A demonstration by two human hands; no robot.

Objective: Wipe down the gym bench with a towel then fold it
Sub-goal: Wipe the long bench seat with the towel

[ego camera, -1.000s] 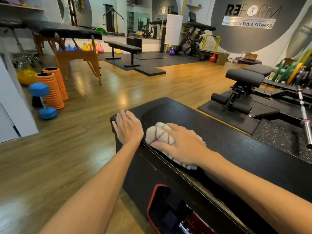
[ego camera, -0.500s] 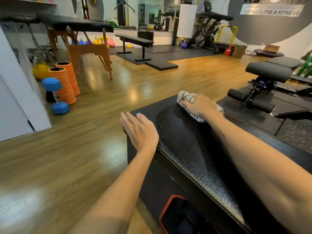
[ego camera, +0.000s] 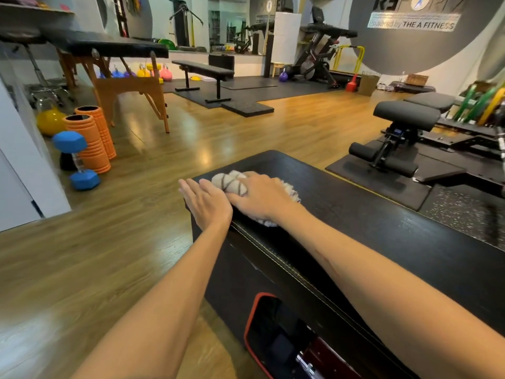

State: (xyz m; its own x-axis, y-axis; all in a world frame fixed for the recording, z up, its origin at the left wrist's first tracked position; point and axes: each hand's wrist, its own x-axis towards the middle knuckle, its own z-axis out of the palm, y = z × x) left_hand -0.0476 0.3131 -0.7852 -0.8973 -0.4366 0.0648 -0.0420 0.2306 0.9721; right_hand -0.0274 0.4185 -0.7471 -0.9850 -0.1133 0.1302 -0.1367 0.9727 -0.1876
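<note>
Hands meet at frame centre: your right hand grips the bunched cream striped towel on the black padded bench; your left hand lies flat, fingers straight, on its edge.

floor: wood-look planks, glossy, light glare patches mid-room
mats: dark rubber, far centre and along the right side
massage table: black top, wooden legs, upper left
flat bench: black, on the far mat
foam rollers: two, orange, upright, left side
dumbbell: blue hex, just beside the rollers
kettlebells: mixed colours, under and behind the massage table
yellow ball: behind the rollers
adjustable bench: black pads, right
treadmill: far back
wall: grey curved panel, sign reads "THE A FITNESS"
basket: wicker, by the far wall
</note>
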